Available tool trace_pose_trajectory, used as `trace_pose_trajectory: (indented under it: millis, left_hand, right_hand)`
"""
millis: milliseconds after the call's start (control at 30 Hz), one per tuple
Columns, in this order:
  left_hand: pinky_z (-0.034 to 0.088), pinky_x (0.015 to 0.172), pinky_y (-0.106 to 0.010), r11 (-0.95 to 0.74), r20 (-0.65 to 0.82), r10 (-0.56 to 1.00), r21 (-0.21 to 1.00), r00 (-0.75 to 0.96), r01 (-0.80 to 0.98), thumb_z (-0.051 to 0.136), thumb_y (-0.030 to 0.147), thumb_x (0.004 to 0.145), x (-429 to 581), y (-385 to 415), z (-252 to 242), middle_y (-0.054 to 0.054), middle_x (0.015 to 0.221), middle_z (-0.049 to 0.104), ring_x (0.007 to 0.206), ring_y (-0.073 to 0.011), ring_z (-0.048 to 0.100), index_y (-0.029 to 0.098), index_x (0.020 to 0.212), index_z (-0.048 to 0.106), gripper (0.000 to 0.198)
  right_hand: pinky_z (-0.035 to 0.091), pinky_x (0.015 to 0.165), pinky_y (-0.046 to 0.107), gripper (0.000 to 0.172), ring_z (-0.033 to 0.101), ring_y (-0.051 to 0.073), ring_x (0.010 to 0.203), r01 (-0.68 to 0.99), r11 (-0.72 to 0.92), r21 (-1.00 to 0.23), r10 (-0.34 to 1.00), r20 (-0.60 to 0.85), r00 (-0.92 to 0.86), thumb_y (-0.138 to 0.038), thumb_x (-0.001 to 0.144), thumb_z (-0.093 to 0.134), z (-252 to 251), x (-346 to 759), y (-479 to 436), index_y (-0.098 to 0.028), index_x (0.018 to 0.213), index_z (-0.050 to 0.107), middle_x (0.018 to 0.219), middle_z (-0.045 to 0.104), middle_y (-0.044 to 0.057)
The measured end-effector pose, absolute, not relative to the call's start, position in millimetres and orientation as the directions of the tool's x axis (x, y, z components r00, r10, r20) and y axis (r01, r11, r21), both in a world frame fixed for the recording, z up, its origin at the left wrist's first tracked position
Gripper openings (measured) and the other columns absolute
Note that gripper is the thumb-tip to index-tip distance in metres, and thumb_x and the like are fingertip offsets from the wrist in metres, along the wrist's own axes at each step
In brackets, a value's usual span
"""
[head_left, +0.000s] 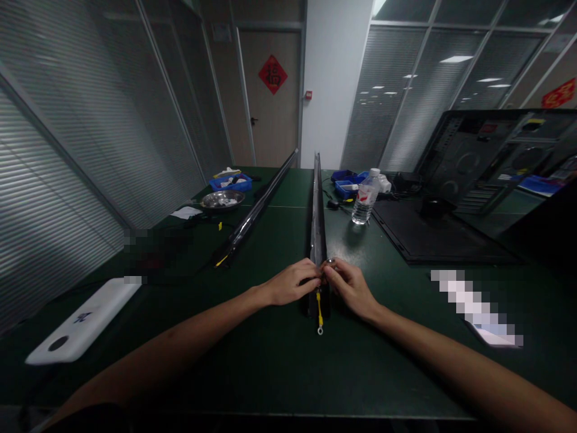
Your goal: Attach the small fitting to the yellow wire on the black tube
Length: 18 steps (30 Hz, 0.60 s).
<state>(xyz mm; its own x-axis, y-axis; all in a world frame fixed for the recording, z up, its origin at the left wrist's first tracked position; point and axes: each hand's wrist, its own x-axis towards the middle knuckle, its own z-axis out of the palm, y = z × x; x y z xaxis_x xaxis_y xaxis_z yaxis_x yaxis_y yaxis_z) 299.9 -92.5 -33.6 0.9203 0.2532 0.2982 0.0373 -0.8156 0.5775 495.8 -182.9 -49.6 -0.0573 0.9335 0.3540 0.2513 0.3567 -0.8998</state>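
Observation:
A long dark rail (318,222) with a shiny channel lies lengthwise in front of me on the green table. My left hand (293,282) is closed at its near end, with the fingertips pinched over the channel. From the right side, my right hand (354,290) meets it, thumb and fingers closed on a small shiny metal piece (330,263) whose kind I cannot make out. Below the fingertips, a yellow wire (320,308) with a ring terminal (320,331) comes out of the rail end. The fingers hide the exact contact between them.
A second long rail (256,210) lies slanted to the left. Beyond it are a metal bowl (222,199) and a blue tray (231,183). A water bottle (365,198) stands at right near a black panel (433,234). A white device (85,319) rests at left.

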Motion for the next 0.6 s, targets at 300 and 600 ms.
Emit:
trace_pose_trajectory:
  millis: [300, 600]
  left_hand:
    - [0.046, 0.097, -0.035, -0.809, 0.289, 0.27, 0.586, 0.919, 0.053, 0.045, 0.025, 0.105, 300.3, -92.4, -34.0, -0.007, 0.105, 0.063, 0.107, -0.0213, 0.056, 0.017, 0.105, 0.064, 0.021]
    - [0.045, 0.098, -0.036, -0.8, 0.288, 0.283, 0.598, 0.915, 0.059, 0.048, 0.028, 0.105, 298.8, -93.6, -32.4, -0.007, 0.106, 0.063, 0.107, -0.0218, 0.056, 0.017, 0.105, 0.064, 0.02]
  right_hand:
    - [0.042, 0.055, 0.024, 0.025, 0.054, 0.013, 0.064, 0.322, 0.413, -0.852, 0.904, 0.425, -0.037, -0.039, 0.102, 0.055, -50.6, 496.2, -183.6, -0.018, 0.093, 0.066, 0.08, 0.06, 0.002]
    - [0.043, 0.058, 0.025, 0.029, 0.055, 0.014, 0.067, 0.334, 0.453, -0.826, 0.888, 0.452, -0.086, -0.037, 0.104, 0.049, -46.1, 496.1, -184.2, -0.018, 0.09, 0.066, 0.08, 0.06, 0.002]
